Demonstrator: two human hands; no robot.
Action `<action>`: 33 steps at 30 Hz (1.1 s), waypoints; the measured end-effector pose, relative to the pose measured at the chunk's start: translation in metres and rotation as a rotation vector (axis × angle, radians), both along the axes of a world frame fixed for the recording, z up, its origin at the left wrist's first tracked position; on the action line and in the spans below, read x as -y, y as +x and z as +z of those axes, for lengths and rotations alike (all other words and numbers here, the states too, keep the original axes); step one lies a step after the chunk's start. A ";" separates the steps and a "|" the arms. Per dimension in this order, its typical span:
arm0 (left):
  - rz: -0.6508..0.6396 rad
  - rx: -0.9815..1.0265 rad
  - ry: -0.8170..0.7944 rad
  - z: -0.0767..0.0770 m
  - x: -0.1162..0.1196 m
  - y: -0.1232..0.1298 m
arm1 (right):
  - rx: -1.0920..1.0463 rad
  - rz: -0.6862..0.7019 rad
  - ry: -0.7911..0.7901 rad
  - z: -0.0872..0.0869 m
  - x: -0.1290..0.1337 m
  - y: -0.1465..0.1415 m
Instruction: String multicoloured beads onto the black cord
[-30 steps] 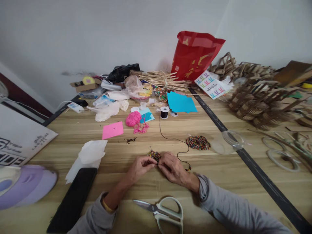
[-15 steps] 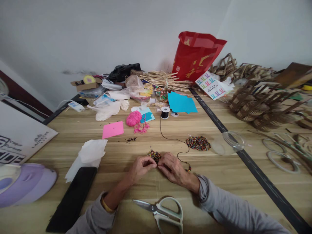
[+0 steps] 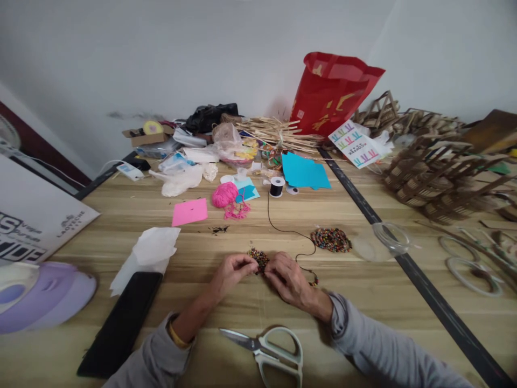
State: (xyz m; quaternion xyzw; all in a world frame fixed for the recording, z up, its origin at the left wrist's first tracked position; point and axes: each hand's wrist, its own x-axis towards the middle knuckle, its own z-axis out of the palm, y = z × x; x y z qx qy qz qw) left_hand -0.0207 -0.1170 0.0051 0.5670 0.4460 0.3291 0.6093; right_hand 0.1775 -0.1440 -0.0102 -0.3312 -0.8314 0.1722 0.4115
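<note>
A small heap of multicoloured beads (image 3: 258, 258) lies on the wooden table between my hands. My left hand (image 3: 233, 274) pinches at the heap's left edge; what its fingertips hold is too small to name. On the right side of the heap, my right hand (image 3: 288, 280) has its fingers closed, and their content is hidden. A black cord (image 3: 284, 230) runs from a spool (image 3: 277, 187) down to a few strung beads (image 3: 314, 279) beside my right hand. Coiled bead strings (image 3: 331, 240) lie further right. Scissors (image 3: 258, 345) rest in front of me, slightly open.
A black phone-like slab (image 3: 121, 323) and white paper (image 3: 147, 258) lie left. Pink yarn (image 3: 225, 194), pink paper (image 3: 189, 212) and blue sheets (image 3: 306, 171) are further back. Woven baskets (image 3: 428, 178) and clear rings (image 3: 391, 237) stand or lie right; a red bag (image 3: 335, 94) is behind.
My two hands have moved slightly apart at the bead heap, the left one a little to the left. The view has shifted slightly.
</note>
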 end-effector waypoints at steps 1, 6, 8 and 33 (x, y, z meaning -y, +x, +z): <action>0.002 0.017 -0.029 0.000 0.000 0.000 | -0.004 0.002 0.002 0.000 0.000 0.000; 0.007 0.078 -0.125 -0.001 0.000 -0.002 | -0.002 0.001 0.001 -0.001 0.000 0.000; 0.002 0.088 -0.137 -0.003 0.000 -0.002 | 0.001 0.001 0.000 -0.002 0.000 0.000; -0.063 0.099 -0.177 -0.005 0.001 -0.001 | 0.004 0.009 0.005 -0.001 0.000 0.000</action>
